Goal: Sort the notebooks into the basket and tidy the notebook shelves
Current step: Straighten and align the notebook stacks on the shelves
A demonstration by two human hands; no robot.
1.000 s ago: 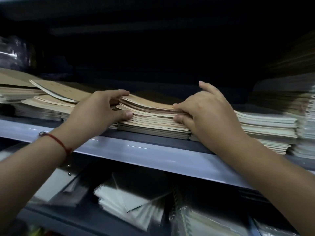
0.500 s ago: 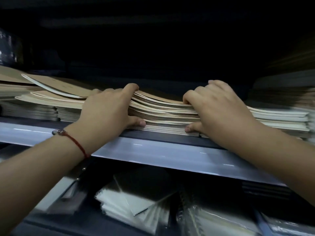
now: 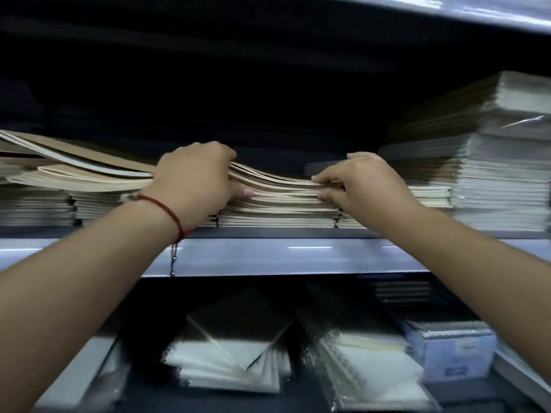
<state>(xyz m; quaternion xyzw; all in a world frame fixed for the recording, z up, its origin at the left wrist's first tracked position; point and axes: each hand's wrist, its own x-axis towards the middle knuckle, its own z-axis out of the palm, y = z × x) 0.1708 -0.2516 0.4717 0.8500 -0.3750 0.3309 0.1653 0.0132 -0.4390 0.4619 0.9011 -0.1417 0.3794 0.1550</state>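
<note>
notebooks with tan covers lie in a loose stack on the middle shelf, between lower stacks at the left and a tall wrapped pile at the right. the left hand grips the stack's upper portion at its left end, fingers curled over the top and thumb pressed into the front edges. the right hand pinches the same layers at the right end. to lift well, i'd judge both hands should separate at the same layer, squeeze evenly so the floppy covers don't sag or fan, and draw straight out along the shelf. no basket is in view.
</note>
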